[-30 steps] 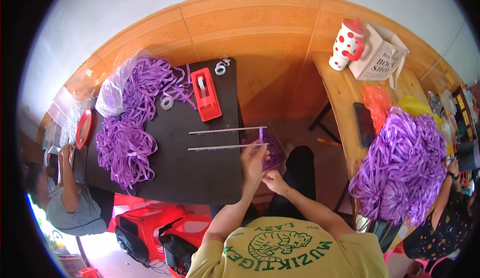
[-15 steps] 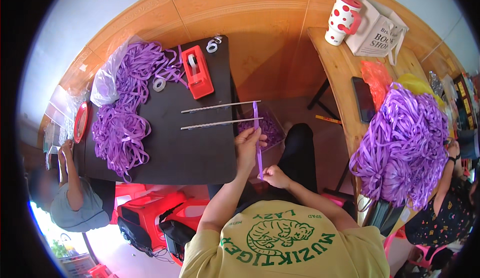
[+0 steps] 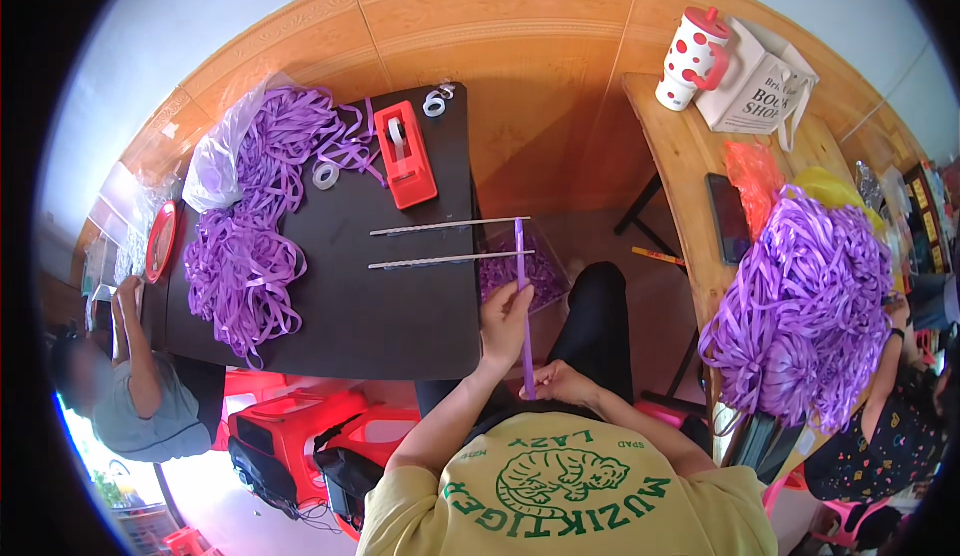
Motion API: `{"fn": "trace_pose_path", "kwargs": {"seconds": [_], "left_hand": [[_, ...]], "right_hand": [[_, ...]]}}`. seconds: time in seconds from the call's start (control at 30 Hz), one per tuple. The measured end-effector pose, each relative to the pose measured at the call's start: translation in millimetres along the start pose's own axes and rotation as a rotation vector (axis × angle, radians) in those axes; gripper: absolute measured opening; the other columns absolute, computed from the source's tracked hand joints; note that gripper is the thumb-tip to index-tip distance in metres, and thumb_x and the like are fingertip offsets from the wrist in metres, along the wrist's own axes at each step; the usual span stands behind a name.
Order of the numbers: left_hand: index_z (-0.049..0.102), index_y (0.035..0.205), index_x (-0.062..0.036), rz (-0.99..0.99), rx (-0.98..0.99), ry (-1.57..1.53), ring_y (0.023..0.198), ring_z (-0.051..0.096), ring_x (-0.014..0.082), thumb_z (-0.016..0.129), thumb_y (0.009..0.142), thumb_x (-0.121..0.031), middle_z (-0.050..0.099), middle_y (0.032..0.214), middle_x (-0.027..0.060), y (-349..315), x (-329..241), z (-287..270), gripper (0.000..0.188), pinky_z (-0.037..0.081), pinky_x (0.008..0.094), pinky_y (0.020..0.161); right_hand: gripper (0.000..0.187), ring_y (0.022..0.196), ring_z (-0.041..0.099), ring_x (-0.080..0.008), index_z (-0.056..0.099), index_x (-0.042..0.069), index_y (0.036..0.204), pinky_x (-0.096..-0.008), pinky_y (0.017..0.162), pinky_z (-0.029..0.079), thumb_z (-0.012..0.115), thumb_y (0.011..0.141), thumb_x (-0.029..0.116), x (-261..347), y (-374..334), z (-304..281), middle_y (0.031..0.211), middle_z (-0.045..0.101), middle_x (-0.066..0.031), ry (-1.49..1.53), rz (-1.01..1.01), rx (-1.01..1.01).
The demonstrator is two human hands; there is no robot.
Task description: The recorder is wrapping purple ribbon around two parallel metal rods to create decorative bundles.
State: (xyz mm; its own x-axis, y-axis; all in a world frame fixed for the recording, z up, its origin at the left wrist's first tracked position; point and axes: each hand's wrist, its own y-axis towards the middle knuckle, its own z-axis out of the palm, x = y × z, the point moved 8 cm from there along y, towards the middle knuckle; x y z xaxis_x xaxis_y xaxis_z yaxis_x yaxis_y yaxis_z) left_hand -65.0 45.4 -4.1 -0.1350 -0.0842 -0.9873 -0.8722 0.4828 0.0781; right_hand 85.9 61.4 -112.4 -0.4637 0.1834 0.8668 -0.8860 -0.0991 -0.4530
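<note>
A narrow purple ribbon (image 3: 521,266) runs toward my body from two thin metal rods, a far rod (image 3: 440,225) and a near rod (image 3: 430,262). Both rods lie across the dark table's right edge, their tips sticking out past it. My left hand (image 3: 506,322) pinches the ribbon a little below the near rod. Closer to my lap, the fingers of my right hand (image 3: 562,384) are closed on its lower end. The stretch between my hands looks straight and taut. How the ribbon is fastened at the far rod is too small to tell.
A purple ribbon heap (image 3: 240,256), a red tape dispenser (image 3: 408,161) and tape rolls (image 3: 326,176) lie on the dark table (image 3: 390,326). Below its edge stands a bin of ribbon pieces (image 3: 545,271). Another ribbon pile (image 3: 800,306) covers the wooden table. Co-workers sit at both sides.
My right hand has drawn the ribbon's lower end toward my body. My left hand has slid a little lower, leaving more ribbon between it and the rods. The view has shifted slightly.
</note>
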Motion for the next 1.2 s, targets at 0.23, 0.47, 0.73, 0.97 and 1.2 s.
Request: {"fn": "trace_pose_path", "kwargs": {"seconds": [0.23,0.47,0.73,0.97,1.2], "left_hand": [[0.064,0.099,-0.0005,-0.069,-0.157,-0.316,0.073,0.054,0.0049,0.059,0.088,-0.006,0.062,0.082,-0.0002,4.2,-3.9,1.5,0.014,0.042,0.0186,0.065],[0.061,0.096,-0.0016,-0.262,-0.123,-0.563,0.063,0.059,0.0109,0.055,0.091,-0.012,0.065,0.082,0.0069,-3.2,-18.6,8.2,0.012,0.046,0.0215,0.058],[0.055,0.096,0.0004,-0.442,0.021,-0.737,0.055,0.059,0.0141,0.05,0.094,-0.014,0.065,0.082,0.0122,-11.6,-49.9,11.4,0.015,0.045,0.0227,0.051],[0.055,0.096,0.0012,-0.355,0.021,-0.713,0.054,0.061,0.0155,0.051,0.094,-0.013,0.065,0.081,0.013,-13.5,-77.2,-3.0,0.015,0.045,0.023,0.05],[0.054,0.098,0.0039,-0.335,0.056,-0.579,0.052,0.06,0.0143,0.051,0.093,-0.012,0.066,0.081,0.0133,-19.9,-90.6,-13.2,0.017,0.044,0.0214,0.047]], "right_hand": [[0.017,0.078,0.061,-0.0088,0.071,0.003,0.092,-0.0243,0.077,0.048,0.073,0.077,0.011,11.1,-6.3,3.9,0.084,0.069,-0.0034,0.015,-0.05,0.032],[0.02,0.082,0.061,-0.0091,0.07,0.002,0.096,-0.0245,0.079,0.047,0.07,0.078,0.011,18.2,-6.2,4.7,0.088,0.069,-0.005,-0.032,-0.074,0.034],[0.016,0.079,0.059,-0.0103,0.067,-0.001,0.092,-0.0233,0.074,0.047,0.068,0.08,0.01,36.3,-2.4,-11.3,0.084,0.065,-0.0048,-0.121,-0.166,-0.011],[0.012,0.074,0.055,-0.0073,0.063,0.0,0.095,-0.0215,0.065,0.045,0.06,0.084,0.002,126.0,-33.9,-88.3,0.084,0.06,-0.0023,-0.215,-0.543,-0.793],[0.029,0.07,0.057,-0.0226,0.065,0.008,0.097,-0.0314,0.058,0.044,0.069,0.068,0.003,266.9,-50.0,-40.0,0.08,0.056,-0.0075,-0.911,-1.205,-0.883]]}}
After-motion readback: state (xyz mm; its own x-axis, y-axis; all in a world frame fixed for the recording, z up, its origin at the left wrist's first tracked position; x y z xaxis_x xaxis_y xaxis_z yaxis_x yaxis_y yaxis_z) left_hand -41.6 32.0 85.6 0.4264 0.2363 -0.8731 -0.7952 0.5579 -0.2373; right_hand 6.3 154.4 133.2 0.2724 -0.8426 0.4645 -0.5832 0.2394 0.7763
